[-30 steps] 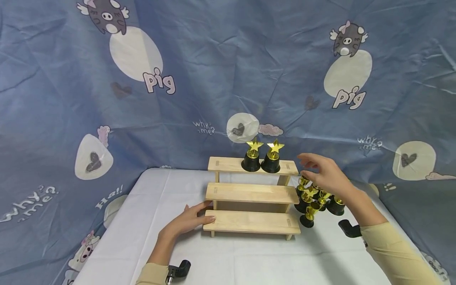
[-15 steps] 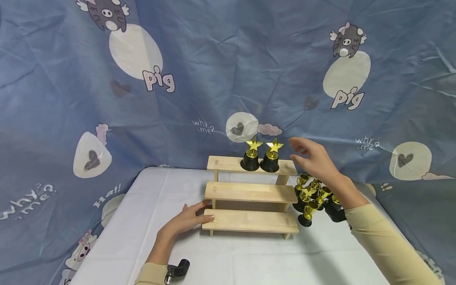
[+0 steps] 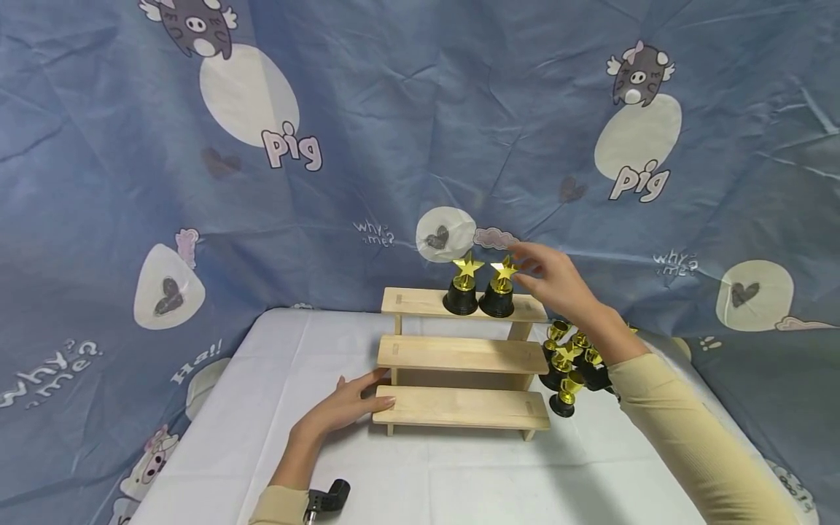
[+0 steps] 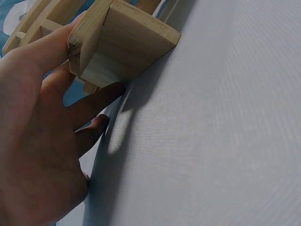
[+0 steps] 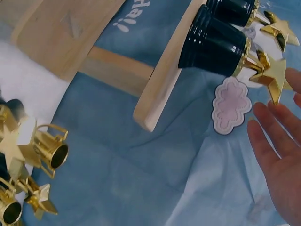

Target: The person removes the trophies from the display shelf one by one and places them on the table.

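The right hand [image 3: 554,281] is spread a bit, fingers softly bent by the star of the right star trophy [image 3: 497,300]; I can't tell if they touch. That trophy stands tall on the top far step, star up. The left hand [image 3: 341,405] grips the wooden stand [image 3: 459,354] at its near left end. Gold cups [image 3: 568,390], insides too dark to see, sit right.

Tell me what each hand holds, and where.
Left hand: wooden three-step stand, by the lowest step's left end. Right hand: at the top-right trophy's gold star; grip unclear.
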Action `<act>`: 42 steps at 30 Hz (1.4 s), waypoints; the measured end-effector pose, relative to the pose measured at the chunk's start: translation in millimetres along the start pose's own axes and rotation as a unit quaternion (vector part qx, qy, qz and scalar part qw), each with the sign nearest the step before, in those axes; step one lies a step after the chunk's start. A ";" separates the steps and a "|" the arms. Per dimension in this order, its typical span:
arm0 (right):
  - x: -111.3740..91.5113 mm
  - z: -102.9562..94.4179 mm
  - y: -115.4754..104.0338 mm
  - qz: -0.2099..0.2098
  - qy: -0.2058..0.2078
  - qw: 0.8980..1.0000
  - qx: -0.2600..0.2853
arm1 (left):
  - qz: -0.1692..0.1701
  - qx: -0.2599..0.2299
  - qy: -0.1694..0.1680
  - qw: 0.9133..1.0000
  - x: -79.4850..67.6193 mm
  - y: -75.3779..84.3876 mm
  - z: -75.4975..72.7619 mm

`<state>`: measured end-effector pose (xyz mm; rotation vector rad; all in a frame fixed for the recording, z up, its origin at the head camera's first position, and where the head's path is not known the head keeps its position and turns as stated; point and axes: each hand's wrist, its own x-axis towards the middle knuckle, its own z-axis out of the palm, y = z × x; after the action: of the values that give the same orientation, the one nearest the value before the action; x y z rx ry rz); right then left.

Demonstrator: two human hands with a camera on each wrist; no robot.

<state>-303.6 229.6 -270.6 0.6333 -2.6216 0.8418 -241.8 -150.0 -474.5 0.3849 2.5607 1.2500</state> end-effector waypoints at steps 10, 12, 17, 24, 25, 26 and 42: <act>4.7 6.9 -2.6 -0.039 -0.009 0.999 -0.026 | 0.005 -0.003 0.001 1.000 -1.0 1.1 1.0; 5.9 7.1 -2.9 -0.047 -0.004 0.998 -0.030 | 0.005 -0.005 0.005 1.000 -0.9 0.5 1.1; 6.2 7.7 -5.0 -0.048 -0.005 0.998 -0.042 | 0.007 -0.006 0.007 1.000 -0.8 -0.3 1.0; 7.9 7.6 -7.9 -0.057 -0.013 0.996 -0.070 | 0.004 -0.003 0.008 1.000 -2.3 0.1 0.6; 8.3 7.6 -8.0 -0.057 -0.014 0.996 -0.074 | 0.004 -0.004 0.008 1.000 -2.3 -0.1 0.7; 8.6 7.6 -8.2 -0.055 -0.015 0.995 -0.077 | 0.002 -0.002 0.008 1.000 -2.0 -0.2 0.8; 5.9 -2.2 -7.1 -0.047 -0.034 0.995 -0.076 | 0.001 -0.005 0.009 1.000 -0.7 -1.8 1.6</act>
<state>-304.8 223.9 -263.1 0.7485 -2.6612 0.5961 -240.8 -150.2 -476.8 0.3750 2.5686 1.2713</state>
